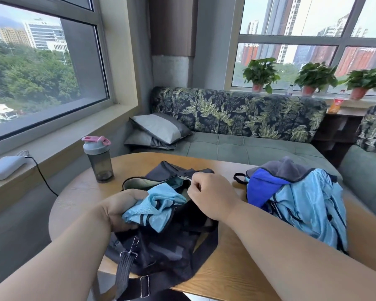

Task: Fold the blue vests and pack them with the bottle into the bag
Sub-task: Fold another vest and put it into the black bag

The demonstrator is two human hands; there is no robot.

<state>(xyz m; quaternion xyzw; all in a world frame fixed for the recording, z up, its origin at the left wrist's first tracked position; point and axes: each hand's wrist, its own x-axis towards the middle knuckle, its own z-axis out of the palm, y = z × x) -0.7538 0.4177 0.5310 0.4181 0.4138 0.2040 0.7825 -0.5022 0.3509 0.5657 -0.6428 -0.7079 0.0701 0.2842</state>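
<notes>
Gripping one vest (pixel 152 205), left hand (pixel 119 208) meets one bag (pixel 161 246).

The bag's (pixel 161 246) inside is mostly hidden behind the bunched vest (pixel 152 208).

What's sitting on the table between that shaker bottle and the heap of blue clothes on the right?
In the head view, the open dark bag lies between the bottle and the pile, with both hands at its mouth.
</notes>
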